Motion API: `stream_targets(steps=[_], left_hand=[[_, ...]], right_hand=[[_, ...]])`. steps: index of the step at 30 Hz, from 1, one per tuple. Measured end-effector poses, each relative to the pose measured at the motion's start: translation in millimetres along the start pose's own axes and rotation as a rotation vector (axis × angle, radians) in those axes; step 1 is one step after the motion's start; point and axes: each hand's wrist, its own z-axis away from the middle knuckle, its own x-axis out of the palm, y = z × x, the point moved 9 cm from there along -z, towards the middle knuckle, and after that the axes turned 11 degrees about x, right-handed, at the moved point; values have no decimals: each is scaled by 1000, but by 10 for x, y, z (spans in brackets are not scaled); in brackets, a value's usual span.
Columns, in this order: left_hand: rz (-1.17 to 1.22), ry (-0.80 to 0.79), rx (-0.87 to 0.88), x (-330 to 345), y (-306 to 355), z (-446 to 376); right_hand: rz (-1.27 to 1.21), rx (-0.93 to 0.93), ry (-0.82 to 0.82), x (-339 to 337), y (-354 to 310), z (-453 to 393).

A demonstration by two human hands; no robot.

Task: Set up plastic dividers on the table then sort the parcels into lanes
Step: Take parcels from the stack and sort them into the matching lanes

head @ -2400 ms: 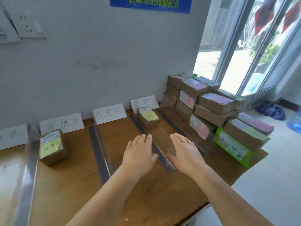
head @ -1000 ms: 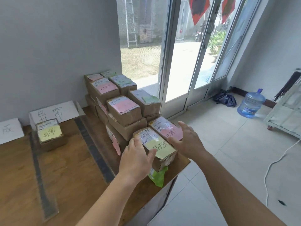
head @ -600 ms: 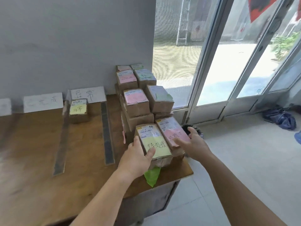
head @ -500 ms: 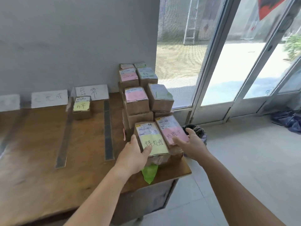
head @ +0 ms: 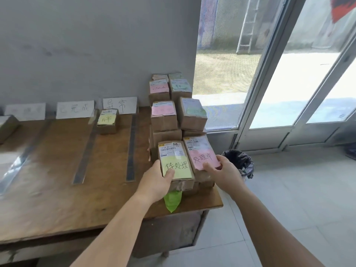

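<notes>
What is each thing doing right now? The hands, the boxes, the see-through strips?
left hand: gripping the yellow-note parcel
right hand: gripping the pink-note parcel
parcel stack: piled at the table's right end
lone parcel: sitting in a lane
dividers: lying flat on the table

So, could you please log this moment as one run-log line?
phase: sorting | left hand: gripping yellow-note parcel | right hand: on pink-note parcel | place: parcel stack, table right end
</notes>
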Motion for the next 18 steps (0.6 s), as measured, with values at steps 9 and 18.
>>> stream_targets(steps=[9, 18], left_hand=[[79, 101, 29, -133, -13, 222], [159, 244, 60, -567, -172, 606]], right_hand=[[-111, -45, 6, -113, -56, 173], [-256, -114, -21, 14, -308, 511]])
